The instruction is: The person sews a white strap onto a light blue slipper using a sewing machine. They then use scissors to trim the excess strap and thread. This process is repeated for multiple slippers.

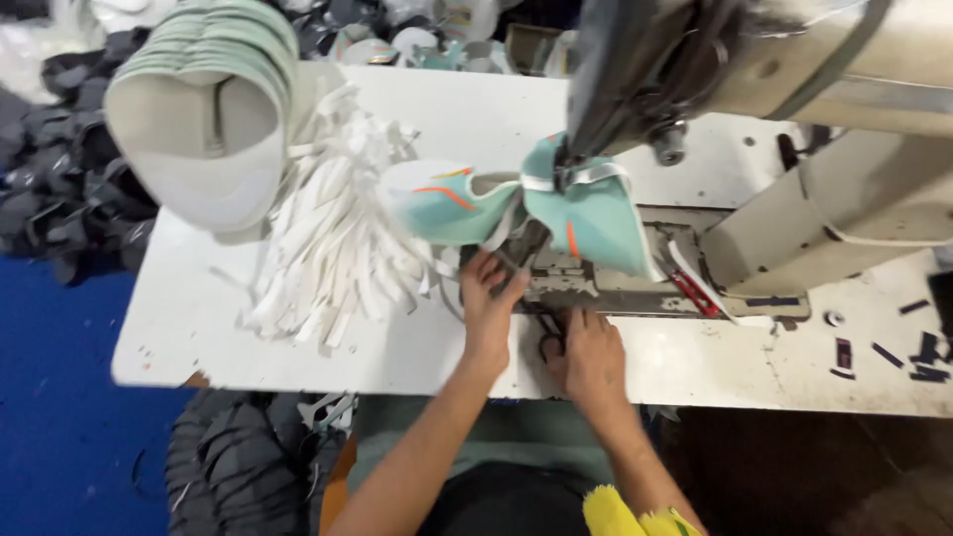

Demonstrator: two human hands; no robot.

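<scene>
Left hand (488, 298) pinching mint shoe upper (586, 213) at frame centre; right hand (588, 352) curled around black scissors (548, 335) on white desk (397, 347).

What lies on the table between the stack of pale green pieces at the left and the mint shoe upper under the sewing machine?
In the head view, a loose heap of white fabric strips lies between the stack and the mint shoe upper.
</scene>
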